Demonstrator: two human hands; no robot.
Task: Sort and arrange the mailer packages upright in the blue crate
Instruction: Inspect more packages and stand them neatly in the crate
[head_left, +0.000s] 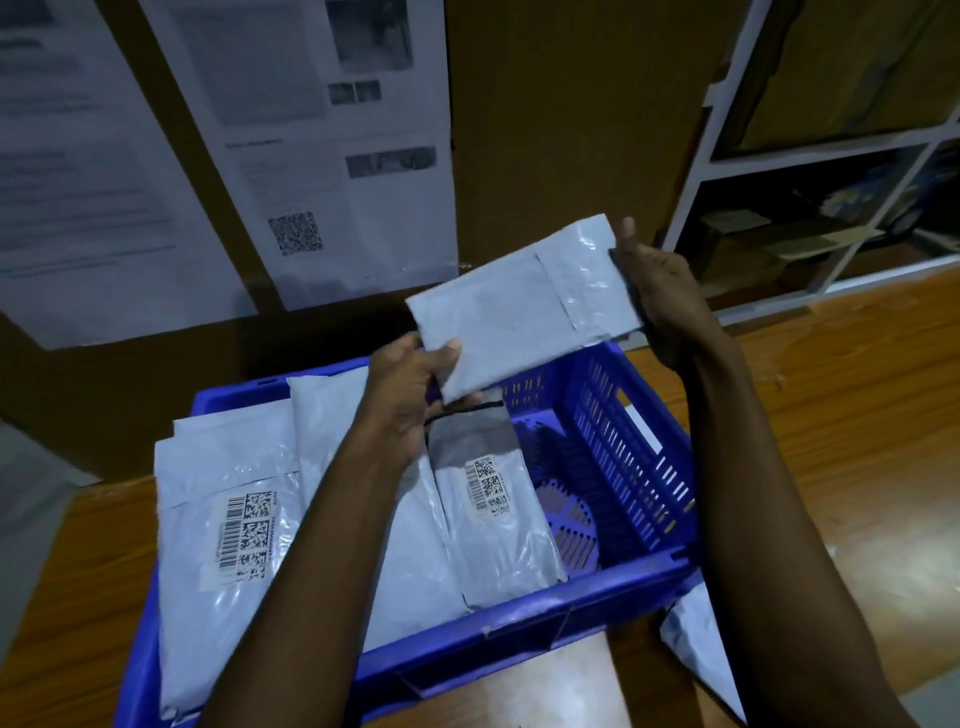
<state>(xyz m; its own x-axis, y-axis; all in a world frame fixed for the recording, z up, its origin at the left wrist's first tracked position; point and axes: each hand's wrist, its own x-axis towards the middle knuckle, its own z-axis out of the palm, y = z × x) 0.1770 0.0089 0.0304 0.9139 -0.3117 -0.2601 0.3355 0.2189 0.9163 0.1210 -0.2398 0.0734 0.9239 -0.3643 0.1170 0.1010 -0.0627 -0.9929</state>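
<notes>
Mailer (519, 306) held above the blue crate (524, 621): left hand (410, 400) keeps a pinching grip on its left corner, right hand (660, 296) clasps its right edge.

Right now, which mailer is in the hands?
The blank-faced mailer raised over the blue crate: left hand pinches its lower corner, right hand grips its right end. The other mailers lie in the crate; a stray mailer lies on the table beside it.

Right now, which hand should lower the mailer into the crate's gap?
Probably right: the right hand holds the mailer nearest the bare side of the crate; the left hand is over packed mailers.
</notes>
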